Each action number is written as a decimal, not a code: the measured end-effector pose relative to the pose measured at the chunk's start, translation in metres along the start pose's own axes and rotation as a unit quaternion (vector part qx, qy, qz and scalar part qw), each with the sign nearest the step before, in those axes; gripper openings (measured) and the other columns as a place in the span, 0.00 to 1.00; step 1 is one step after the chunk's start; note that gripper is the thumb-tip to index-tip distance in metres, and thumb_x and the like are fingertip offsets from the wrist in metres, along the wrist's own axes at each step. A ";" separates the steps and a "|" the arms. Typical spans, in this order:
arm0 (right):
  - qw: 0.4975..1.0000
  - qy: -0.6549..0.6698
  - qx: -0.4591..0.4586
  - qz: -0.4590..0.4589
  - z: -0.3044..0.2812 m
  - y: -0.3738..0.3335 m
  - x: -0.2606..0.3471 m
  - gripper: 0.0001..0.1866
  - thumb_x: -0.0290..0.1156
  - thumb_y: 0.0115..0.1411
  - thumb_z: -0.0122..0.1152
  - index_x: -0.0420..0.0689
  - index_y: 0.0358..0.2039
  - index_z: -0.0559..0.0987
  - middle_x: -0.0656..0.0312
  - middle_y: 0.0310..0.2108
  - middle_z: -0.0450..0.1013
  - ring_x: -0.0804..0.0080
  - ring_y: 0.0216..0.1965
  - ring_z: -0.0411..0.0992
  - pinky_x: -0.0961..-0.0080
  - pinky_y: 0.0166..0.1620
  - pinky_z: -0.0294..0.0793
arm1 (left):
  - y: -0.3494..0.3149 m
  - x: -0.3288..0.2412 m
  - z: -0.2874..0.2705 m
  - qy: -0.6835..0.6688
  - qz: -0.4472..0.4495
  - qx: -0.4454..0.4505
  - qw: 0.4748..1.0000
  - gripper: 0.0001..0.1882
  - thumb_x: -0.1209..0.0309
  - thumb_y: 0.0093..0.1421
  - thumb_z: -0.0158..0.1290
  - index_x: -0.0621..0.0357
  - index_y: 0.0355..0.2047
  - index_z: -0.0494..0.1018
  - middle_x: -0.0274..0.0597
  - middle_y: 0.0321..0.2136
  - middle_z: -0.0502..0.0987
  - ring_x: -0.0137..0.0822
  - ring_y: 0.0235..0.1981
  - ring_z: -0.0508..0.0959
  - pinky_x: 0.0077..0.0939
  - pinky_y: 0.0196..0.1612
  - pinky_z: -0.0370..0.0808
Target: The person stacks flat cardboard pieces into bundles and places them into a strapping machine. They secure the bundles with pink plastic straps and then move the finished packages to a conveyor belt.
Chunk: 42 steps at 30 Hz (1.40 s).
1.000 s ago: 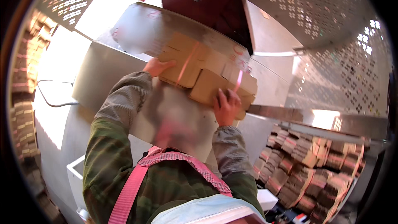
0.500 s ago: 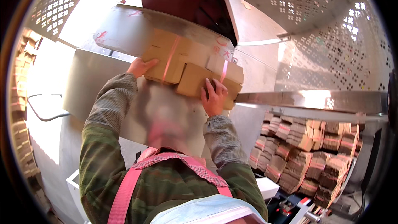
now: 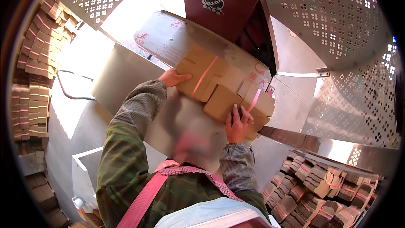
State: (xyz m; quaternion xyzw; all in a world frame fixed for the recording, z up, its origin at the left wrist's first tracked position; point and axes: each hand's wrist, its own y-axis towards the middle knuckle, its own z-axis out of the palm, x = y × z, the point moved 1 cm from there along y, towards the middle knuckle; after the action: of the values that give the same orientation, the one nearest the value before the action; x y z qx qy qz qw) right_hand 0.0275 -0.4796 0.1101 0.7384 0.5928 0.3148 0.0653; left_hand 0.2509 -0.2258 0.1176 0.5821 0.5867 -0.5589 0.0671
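Two side-by-side bundles of flat brown cardboard lie on the metal worktop. A pink strap crosses the left cardboard bundle (image 3: 200, 69), and another crosses the right cardboard bundle (image 3: 225, 101). My left hand (image 3: 174, 77) grips the left bundle's outer edge, thumb on top and the other fingers out of sight beneath. On the right bundle, close to its strap (image 3: 255, 100), my right hand (image 3: 238, 126) lies with fingers stretched and slightly apart on the upper face. Both bundles stay on the worktop (image 3: 202, 122), the right one set a little nearer to me.
A dark red machine housing (image 3: 223, 6) stands behind the worktop. Perforated metal panels (image 3: 325, 12) rise at the far left and right. A metal rail (image 3: 329, 143) runs along the right. Strapped cardboard stacks (image 3: 320, 190) fill the lower right, with more stacks (image 3: 36, 59) at the left.
My view has turned, so the worktop, bundles and hands sit further right and lower in the picture. Both hands keep about the same places on the cardboard.
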 end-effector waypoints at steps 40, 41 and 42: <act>0.998 0.047 -0.047 -0.004 0.003 -0.011 -0.010 0.21 0.31 0.51 0.62 0.50 0.48 0.77 0.63 0.49 0.68 0.65 0.48 0.64 0.64 0.50 0.62 | 0.014 0.039 0.008 -0.068 0.011 -0.041 0.997 0.24 0.56 0.57 0.56 0.63 0.45 0.72 0.37 0.35 0.77 0.28 0.32 0.77 0.24 0.33 0.75; 0.998 0.048 -0.047 0.000 0.002 -0.011 -0.011 0.21 0.31 0.51 0.62 0.50 0.48 0.76 0.63 0.49 0.67 0.65 0.48 0.64 0.64 0.50 0.62 | 0.017 0.041 0.007 -0.061 0.016 -0.038 0.997 0.24 0.56 0.57 0.56 0.63 0.45 0.72 0.37 0.34 0.77 0.28 0.32 0.77 0.24 0.33 0.75; 0.997 0.053 -0.047 0.004 0.002 -0.012 -0.011 0.21 0.31 0.51 0.62 0.50 0.48 0.76 0.63 0.49 0.67 0.65 0.48 0.64 0.64 0.51 0.62 | 0.022 0.045 0.004 -0.053 0.019 -0.037 0.998 0.24 0.56 0.57 0.56 0.62 0.45 0.72 0.37 0.34 0.77 0.28 0.32 0.77 0.25 0.33 0.75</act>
State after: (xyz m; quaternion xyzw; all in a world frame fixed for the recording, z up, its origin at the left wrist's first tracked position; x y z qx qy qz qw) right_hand 0.0180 -0.4853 0.0986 0.7194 0.5769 0.3810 0.0671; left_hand 0.2506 -0.2079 0.0705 0.5598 0.5913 -0.5656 0.1303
